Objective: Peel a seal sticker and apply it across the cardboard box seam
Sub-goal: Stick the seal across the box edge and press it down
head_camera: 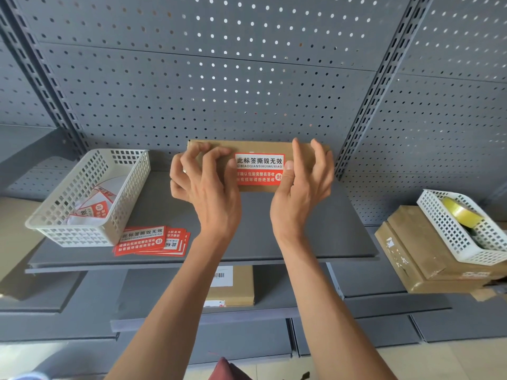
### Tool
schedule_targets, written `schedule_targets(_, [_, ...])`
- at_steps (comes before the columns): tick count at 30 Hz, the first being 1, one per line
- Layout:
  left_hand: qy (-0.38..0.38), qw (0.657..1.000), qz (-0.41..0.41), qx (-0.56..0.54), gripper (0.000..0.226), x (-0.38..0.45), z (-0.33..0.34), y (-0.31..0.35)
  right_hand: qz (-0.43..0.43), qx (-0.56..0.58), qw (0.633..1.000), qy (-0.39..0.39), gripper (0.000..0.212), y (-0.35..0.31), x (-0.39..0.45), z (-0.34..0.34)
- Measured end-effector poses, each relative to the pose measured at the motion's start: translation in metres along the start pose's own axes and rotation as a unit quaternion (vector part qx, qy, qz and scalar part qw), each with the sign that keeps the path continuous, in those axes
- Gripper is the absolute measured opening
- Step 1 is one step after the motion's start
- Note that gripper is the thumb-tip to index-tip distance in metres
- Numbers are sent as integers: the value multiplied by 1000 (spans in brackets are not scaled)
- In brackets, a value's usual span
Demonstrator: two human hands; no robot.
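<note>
A flat cardboard box [258,146] lies on the grey shelf [301,237] against the pegboard back. A red and white seal sticker [259,168] lies on its top face. My left hand [208,187] rests bent fingertips on the box's left part, beside the sticker's left edge. My right hand [299,193] presses its thumb on the sticker's right edge, with the other fingers raised and spread above the box's right end. The left part of the box is hidden under my left hand.
A stack of seal stickers [148,241] lies near the shelf's front left, next to a white basket [90,234] holding peeled backing papers. At the right, a second white basket [452,242] with a yellow tape roll [461,211] sits on cardboard boxes [406,259]. Another box [238,286] lies on the lower shelf.
</note>
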State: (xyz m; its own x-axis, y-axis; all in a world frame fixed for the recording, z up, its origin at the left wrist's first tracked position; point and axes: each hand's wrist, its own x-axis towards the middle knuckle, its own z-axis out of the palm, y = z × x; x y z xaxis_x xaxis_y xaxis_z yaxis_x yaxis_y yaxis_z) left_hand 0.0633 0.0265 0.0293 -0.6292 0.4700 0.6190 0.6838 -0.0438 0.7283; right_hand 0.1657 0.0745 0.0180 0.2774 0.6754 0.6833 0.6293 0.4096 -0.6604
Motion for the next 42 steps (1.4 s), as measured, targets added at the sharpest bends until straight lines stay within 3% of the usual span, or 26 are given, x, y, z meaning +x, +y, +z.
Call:
schedule_targets(4, [-34,999,17,21,43,0,-4,-2,-14,-15,999,-26,49,-1,0,-2])
schedule_targets(7, [-32,999,14,36,52,3,-3,1,-28,-31,998,-37,65,-3,1,-2])
schedule_targets(13, [-29,999,13,36,50,6,1,2,-35,-38,997,-50,69,-3,5,-2])
schedule_targets(24, [-55,997,42,29,34,14,-7,-6,-54,3,998,-43,41,7,14,-5])
schedule_targets(32, [-66,995,68,34,26,19,-10,-7,-51,19,997,-49,38,7,21,-6])
schedule_targets(38, [-71,995,50,44,54,19,-10,4,-47,-15,995,-91,73,-4,17,-7])
schedule_targets(42, [-73,995,51,47,55,20,-9,2,-50,-23,994,-98,78,-3,18,-8])
